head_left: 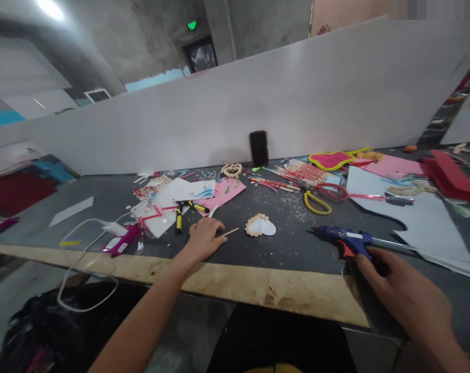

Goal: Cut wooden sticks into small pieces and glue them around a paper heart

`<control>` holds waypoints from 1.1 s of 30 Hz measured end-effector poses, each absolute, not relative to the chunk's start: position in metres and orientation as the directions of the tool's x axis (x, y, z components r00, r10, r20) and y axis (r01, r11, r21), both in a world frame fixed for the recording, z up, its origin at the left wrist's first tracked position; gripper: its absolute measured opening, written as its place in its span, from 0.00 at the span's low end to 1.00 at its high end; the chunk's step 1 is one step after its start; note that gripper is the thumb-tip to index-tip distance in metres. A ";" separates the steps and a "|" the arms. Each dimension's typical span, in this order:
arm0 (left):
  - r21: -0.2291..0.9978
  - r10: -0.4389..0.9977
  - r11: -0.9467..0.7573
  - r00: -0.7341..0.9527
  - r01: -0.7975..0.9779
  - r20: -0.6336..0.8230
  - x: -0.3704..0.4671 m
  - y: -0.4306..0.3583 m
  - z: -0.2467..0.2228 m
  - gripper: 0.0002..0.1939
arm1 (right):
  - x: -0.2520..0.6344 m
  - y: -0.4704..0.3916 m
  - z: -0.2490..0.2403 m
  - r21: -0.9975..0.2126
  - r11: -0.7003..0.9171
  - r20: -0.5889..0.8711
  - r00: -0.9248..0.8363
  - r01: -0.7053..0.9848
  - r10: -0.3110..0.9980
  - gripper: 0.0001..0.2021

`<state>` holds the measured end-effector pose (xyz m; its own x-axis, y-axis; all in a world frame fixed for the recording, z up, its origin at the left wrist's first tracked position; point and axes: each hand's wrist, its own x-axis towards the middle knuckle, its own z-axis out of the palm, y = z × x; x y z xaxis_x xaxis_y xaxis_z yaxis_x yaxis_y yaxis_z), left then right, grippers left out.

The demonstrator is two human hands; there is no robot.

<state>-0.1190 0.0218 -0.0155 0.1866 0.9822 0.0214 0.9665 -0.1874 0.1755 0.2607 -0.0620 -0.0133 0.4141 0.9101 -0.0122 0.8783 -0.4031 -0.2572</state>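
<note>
A thin wooden stick (232, 231) is pinched in my left hand (206, 239), its tip pointing right. Just beyond that tip lies a small ring of pale beaded pieces (251, 232), with a white paper disc (269, 228) overlapping its right side. My right hand (408, 287) grips the handle of a blue glue gun (346, 235) with an orange trigger. The gun's nozzle points left toward the ring, and a long clear glue stick (398, 244) runs out of its back.
Scissors with red and yellow handles (318, 203) lie behind the gun. Yellow-and-black pliers (179, 219) and pink paper (229, 192) are beyond my left hand. A phone (259, 148) leans on the white partition (173, 119). A power strip (122, 241) with a white cable is at left.
</note>
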 end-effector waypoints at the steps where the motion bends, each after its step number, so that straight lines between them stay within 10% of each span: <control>1: 0.163 0.984 -0.177 0.175 0.971 0.023 -0.121 0.019 -0.017 0.09 | 0.261 -0.062 -0.013 -0.251 -0.410 -0.023 0.418 0.877 0.908 0.29; 18: 0.051 0.987 -0.048 0.039 0.998 0.158 -0.138 0.038 -0.014 0.08 | 0.263 -0.061 -0.015 -0.270 -0.398 -0.009 0.411 0.877 0.911 0.29; 33: 0.195 0.945 -0.312 0.284 0.930 0.160 -0.066 0.052 -0.005 0.16 | 0.256 -0.054 0.000 -0.190 -0.368 -0.125 0.349 0.910 0.929 0.30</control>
